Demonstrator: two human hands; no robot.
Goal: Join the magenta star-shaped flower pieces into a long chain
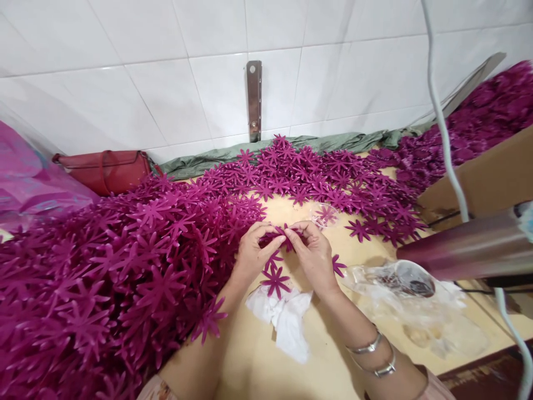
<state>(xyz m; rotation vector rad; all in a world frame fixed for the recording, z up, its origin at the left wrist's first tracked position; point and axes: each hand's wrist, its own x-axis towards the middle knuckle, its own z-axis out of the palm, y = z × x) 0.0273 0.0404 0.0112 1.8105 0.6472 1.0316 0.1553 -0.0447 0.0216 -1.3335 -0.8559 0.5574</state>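
Note:
Both hands meet at the middle of the table, pinching one magenta flower-shaped petal piece (285, 232) between thumbs and fingertips. My left hand (255, 247) is closed on its left side, and my right hand (312, 250) is closed on its right. Part of the piece is hidden by the fingers. Just below lies another magenta petal piece (276, 281), partly over a crumpled white tissue (283, 319). A large heap of the same pieces (166, 278) rises next to my left forearm. Beyond the hands spreads a lower heap (300, 169).
To the right, a clear plastic bag (416, 311) lies around a small cup of dark stuff (414, 278). A metallic cylinder (462, 244) and a white cable (443, 122) stand close by. At the back left sits a red handbag (106, 171), before the tiled wall (216, 33).

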